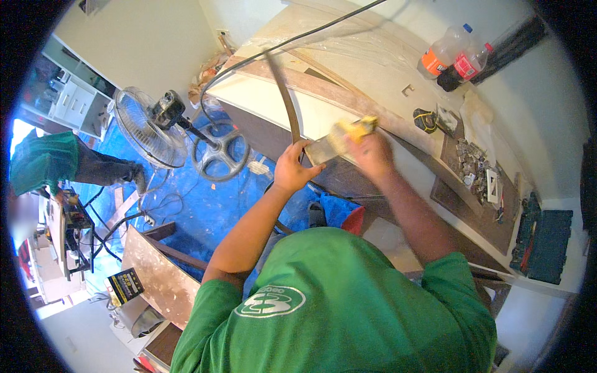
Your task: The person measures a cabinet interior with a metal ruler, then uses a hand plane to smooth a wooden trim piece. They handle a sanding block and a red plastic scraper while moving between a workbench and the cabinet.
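Two things occupy us: our right hand (pixel 372 155) wraps a blurred yellow tool (pixel 359 128); our left hand (pixel 293 168), thumb spread, touches the long strip (pixel 285 96) reaching over the pale board (pixel 249 93), though we cannot tell whether it grips.

Yellow-and-grey tool (pixel 341 138), brown strip (pixel 284 93)

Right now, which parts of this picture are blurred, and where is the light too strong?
Head view: the right hand and the yellow tool are smeared, probably by motion; the left hand looks sharper. Same head view: a bright patch near the left rim is washed out to white.
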`<state>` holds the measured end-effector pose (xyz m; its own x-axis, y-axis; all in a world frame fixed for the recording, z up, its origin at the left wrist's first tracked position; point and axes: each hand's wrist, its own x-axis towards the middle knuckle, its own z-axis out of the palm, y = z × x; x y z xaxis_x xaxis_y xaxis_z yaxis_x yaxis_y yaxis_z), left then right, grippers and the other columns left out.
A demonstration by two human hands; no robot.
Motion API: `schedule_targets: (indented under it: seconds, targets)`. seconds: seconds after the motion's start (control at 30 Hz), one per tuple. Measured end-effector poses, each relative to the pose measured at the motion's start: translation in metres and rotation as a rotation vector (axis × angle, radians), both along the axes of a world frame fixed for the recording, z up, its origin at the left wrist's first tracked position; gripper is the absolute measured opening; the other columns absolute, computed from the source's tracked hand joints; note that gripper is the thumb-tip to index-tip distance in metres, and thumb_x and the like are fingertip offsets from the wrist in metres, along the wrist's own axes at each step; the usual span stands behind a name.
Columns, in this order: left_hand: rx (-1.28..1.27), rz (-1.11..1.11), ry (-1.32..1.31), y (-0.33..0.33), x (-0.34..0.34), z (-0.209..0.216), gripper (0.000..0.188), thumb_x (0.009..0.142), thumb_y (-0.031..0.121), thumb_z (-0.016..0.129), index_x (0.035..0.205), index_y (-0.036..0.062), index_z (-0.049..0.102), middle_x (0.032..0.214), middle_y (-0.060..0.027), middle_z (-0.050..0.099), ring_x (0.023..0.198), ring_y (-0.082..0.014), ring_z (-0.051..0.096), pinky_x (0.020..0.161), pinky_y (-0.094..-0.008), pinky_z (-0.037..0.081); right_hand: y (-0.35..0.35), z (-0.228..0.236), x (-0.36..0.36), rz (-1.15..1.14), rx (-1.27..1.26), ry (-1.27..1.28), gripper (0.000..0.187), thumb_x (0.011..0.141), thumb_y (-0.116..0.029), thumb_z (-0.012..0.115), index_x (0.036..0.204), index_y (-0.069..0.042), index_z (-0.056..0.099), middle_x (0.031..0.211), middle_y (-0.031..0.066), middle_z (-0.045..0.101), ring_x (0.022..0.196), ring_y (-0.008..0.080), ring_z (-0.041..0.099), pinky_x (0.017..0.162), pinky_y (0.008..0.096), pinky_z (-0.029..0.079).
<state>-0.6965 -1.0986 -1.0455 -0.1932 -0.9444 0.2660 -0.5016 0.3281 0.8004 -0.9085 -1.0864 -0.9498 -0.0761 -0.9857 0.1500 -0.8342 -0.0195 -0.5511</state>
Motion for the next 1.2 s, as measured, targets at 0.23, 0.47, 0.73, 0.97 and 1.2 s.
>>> schedule_targets:
  seconds: [0.23,0.47,0.73,0.97,1.2]
  targets:
    - [0.097,-0.021,-0.019,0.000,-0.001,0.013,0.063,0.064,0.034,0.088,0.116,0.0082,0.065,0.101,-0.0146,0.068,0.093,-0.0323,0.066,0.081,-0.0399,0.054,0.007,-0.003,0.006,0.023,0.020,0.069,0.032,0.089,-0.033,0.068,0.082,-0.002,0.071,0.073,0.0209,0.067,0.070,0.0380,0.068,0.066,0.0493,0.054]
    - [0.093,-0.060,-0.010,0.000,0.003,0.015,0.062,0.065,0.031,0.086,0.118,0.0078,0.063,0.108,-0.0150,0.067,0.102,-0.0359,0.064,0.089,-0.0430,0.052,-0.015,-0.002,-0.031,-0.127,0.051,0.102,0.031,0.088,-0.032,0.070,0.083,-0.002,0.069,0.082,0.0200,0.070,0.073,0.0359,0.069,0.065,0.0484,0.053]
    - [0.129,-0.042,-0.066,-0.002,0.006,-0.014,0.062,0.066,0.033,0.086,0.117,0.0066,0.062,0.109,-0.0159,0.067,0.104,-0.0352,0.064,0.090,-0.0426,0.052,0.018,-0.017,0.056,0.194,-0.126,-0.307,0.025,0.088,-0.028,0.070,0.085,-0.003,0.073,0.077,0.0202,0.070,0.074,0.0392,0.070,0.071,0.0444,0.056]
    - [0.064,-0.054,-0.001,0.003,0.006,0.012,0.062,0.065,0.031,0.087,0.118,0.0075,0.062,0.108,-0.0146,0.067,0.102,-0.0343,0.065,0.089,-0.0417,0.053,-0.011,0.008,-0.028,0.086,-0.202,0.188,0.026,0.086,-0.022,0.073,0.107,-0.008,0.069,0.098,0.0164,0.071,0.089,0.0333,0.069,0.077,0.0437,0.055]
    - [0.012,-0.071,0.007,0.001,0.012,0.004,0.063,0.065,0.033,0.085,0.118,0.0063,0.062,0.108,-0.0160,0.067,0.102,-0.0366,0.064,0.088,-0.0433,0.053,0.017,0.005,0.026,0.329,0.109,-0.284,0.029,0.086,-0.024,0.075,0.109,-0.008,0.070,0.103,0.0140,0.072,0.098,0.0292,0.069,0.087,0.0410,0.053]
